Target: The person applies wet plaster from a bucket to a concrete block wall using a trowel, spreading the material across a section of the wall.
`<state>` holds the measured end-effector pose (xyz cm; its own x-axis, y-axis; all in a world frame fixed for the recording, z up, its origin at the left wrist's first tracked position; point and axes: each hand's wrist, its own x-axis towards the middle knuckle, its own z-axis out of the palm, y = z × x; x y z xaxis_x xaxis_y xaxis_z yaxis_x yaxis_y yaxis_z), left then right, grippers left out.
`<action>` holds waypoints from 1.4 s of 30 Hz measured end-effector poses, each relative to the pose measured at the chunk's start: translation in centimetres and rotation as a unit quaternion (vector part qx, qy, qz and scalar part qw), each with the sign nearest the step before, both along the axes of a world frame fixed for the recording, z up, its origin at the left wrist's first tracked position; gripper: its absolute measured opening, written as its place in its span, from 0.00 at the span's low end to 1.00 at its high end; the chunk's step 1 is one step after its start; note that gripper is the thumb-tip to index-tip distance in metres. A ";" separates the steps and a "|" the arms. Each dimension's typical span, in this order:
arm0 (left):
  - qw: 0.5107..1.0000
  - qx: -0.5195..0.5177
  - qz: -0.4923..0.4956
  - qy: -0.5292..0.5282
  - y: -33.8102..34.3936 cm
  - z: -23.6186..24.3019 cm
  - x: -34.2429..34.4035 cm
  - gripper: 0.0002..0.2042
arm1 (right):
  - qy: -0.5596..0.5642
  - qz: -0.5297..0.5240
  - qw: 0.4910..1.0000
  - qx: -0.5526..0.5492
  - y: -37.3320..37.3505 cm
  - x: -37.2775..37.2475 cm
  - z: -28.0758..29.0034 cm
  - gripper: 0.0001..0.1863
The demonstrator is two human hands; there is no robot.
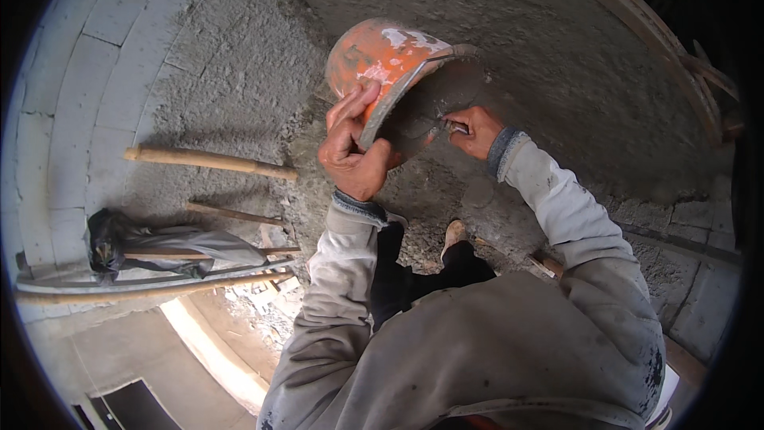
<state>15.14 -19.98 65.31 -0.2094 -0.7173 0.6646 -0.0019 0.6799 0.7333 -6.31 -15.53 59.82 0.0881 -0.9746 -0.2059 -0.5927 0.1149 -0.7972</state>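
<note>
My left hand [356, 142] grips the rim of an orange hard hat [362, 52], fingers on the outer shell and thumb at the edge. The hat is tipped on its side, its hollow facing right. White patches and grey mortar smears cover its shell, and grey crust coats the rim. My right hand [475, 132] is closed round the handle of what looks like a small trowel [434, 132]. Its blade reaches into the hat's opening, dark and hard to make out. How much mortar lies inside the hat, I cannot tell.
Rough grey mortar coats the wall [541, 40] behind the hat; pale blocks [103, 72] show at left. A wooden pole [211, 162] juts out at left, above more poles and a dark plastic sheet [187, 243]. A curved wooden board [629, 12] edges the upper right. Rubble lies below.
</note>
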 end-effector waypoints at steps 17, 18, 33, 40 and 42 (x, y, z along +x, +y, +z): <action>0.778 0.441 0.294 0.337 4.5 -14.5 6.2 0.14 | -0.146 0.017 0.944 0.296 -0.7 -8.5 -0.1 0.14; 0.777 0.439 0.289 0.347 4.9 -16.4 7.1 0.13 | -0.144 -0.004 0.930 0.338 -2.8 -11.4 0.0 0.15; 0.883 0.370 0.087 0.275 3.3 -11.3 0.6 0.09 | -0.127 -0.077 0.943 0.298 7.5 -2.9 2.7 0.13; 0.902 0.349 -0.041 0.251 0.7 -4.4 -1.8 0.11 | 0.306 0.095 0.947 -0.037 8.3 4.2 1.3 0.27; 0.906 0.348 -0.031 0.238 0.4 -2.8 -0.2 0.10 | 0.308 0.137 0.941 0.021 8.1 3.1 4.9 0.25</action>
